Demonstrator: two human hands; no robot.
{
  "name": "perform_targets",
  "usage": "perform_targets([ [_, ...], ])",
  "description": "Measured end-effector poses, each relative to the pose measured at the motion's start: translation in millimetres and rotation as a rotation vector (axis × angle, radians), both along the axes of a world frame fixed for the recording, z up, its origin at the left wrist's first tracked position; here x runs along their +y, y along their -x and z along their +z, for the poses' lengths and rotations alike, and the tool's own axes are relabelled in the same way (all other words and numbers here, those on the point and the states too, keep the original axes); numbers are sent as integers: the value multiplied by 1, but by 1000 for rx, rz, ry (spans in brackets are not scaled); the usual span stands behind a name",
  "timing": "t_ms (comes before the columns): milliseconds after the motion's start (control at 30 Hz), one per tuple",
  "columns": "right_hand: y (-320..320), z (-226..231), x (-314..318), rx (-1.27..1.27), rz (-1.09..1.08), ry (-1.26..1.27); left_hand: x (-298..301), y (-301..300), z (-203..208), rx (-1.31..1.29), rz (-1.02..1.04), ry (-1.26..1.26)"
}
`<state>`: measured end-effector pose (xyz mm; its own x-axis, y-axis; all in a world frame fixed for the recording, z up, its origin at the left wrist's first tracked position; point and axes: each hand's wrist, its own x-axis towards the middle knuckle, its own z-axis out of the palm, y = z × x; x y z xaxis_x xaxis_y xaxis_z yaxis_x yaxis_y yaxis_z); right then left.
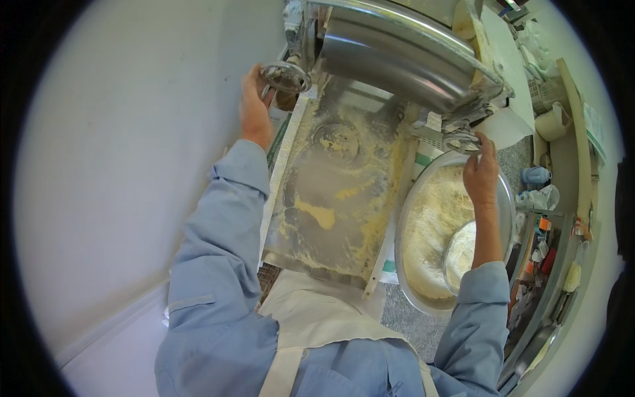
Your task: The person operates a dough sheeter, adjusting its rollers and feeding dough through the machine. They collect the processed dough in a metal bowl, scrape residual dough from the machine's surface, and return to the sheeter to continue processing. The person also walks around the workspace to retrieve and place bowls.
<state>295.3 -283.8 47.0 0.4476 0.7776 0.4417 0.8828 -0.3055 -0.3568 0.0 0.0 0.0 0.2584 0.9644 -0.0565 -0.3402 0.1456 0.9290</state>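
Note:
A machine with a wide, shiny steel roller [397,56] stands ahead of me, a small handwheel on each side. My left hand [254,109] is closed on the outer rim of the left handwheel [286,77]. On the other side, my right hand [483,173] grips the right handwheel [462,143] at its outer edge; part of its fingers is hidden. Below the roller, a flat metal tray [306,177] slopes toward me, dusted with yellowish flour and smeared patches. No dough shows on the roller.
Right of the tray sits a large steel bowl [401,266] of pale yellow flour, with a smaller bowl [450,281] of white flour inside it. My right forearm passes over both. A white wall [132,152] rises close on the left. Cluttered shelving [562,264] lines the right.

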Motion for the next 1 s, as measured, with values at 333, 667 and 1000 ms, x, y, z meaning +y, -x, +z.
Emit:
perform_targets([
  [333,-3,-7,-10,-207,-4,-43,-5,24,-20,50,-189,-235],
  [667,74,-69,-106,33,-41,-12,-95,84,-50,95,-294,71],
  [1000,136,-110,-173,24,-108,-21,-176,134,-85,204,-384,129],
])
